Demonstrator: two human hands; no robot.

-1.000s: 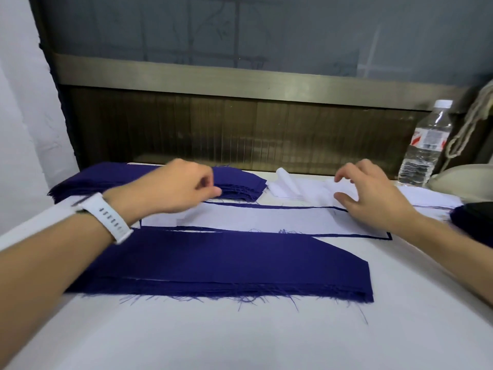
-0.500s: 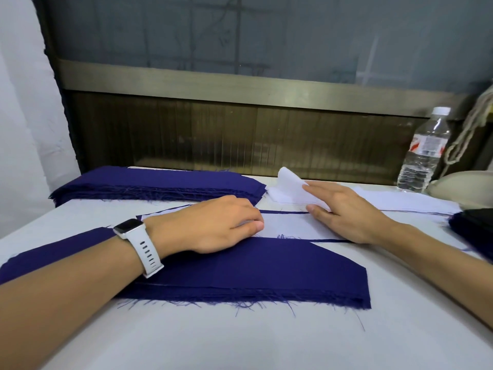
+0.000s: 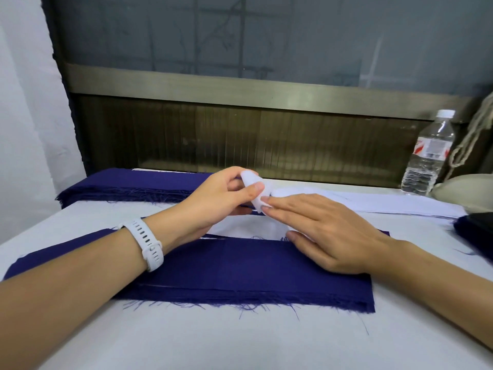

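A stack of dark blue fabric pieces point(image 3: 240, 273) lies flat near me on the white table point(image 3: 240, 340). Behind it lies a white piece point(image 3: 240, 228) with a blue edge. My left hand point(image 3: 221, 201), with a white watch on the wrist, pinches the lifted left end of a thin white strip point(image 3: 254, 192) between thumb and fingers. My right hand point(image 3: 328, 233) lies flat with straight fingers, its fingertips touching that same strip end, its thumb on the white piece. The strip comes from a pile of white strips point(image 3: 373, 202) running to the right.
A second stack of dark blue pieces point(image 3: 133, 185) sits at the back left. A water bottle point(image 3: 429, 156) stands at the back right beside a beige object point(image 3: 464, 188) and a hanging cord. A dark object point(image 3: 477, 231) lies at the right edge. A wall panel closes the back.
My left hand has risen from the blue stack and taken the white strip's end. My right hand has slid nearer and left, now flat by that end.
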